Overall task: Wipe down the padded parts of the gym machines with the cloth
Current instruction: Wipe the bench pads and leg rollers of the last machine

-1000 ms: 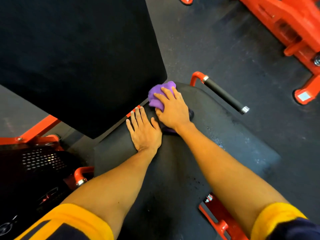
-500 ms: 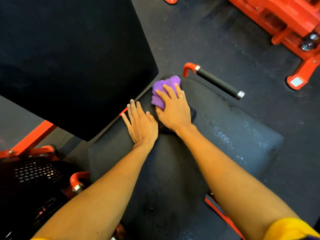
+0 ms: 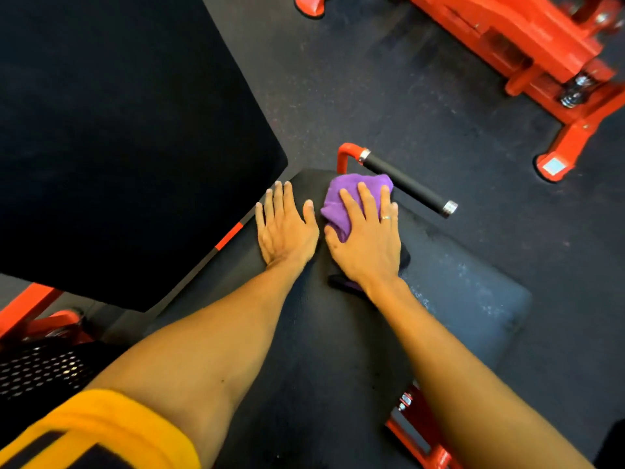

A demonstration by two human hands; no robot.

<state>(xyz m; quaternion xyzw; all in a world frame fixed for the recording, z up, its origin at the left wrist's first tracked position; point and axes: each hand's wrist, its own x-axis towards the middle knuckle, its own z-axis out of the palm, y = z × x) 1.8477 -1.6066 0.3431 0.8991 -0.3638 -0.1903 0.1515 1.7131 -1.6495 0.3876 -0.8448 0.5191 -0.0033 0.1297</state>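
Step in hand: wiping the flat black padded seat (image 3: 456, 299). The right hand (image 3: 368, 242), grip released and fingers straight, presses the crumpled purple cloth (image 3: 341, 204) onto the seat's far corner, just beside the black-sleeved handle bar (image 3: 406, 184). The left hand (image 3: 285, 228), grip released, rests palm-down alongside. The next move probably calls for sweeping toward the speckled right area. Count: one cloth, two hands, two pads, including the large black back pad (image 3: 118, 147).

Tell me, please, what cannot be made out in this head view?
Head view:
- Purple cloth: near part hidden under the right hand.
- Black padded seat: near end cut off by the bottom edge.
- Large black back pad: cut off by top and left edges.
- Orange machine frame: cut off top right.
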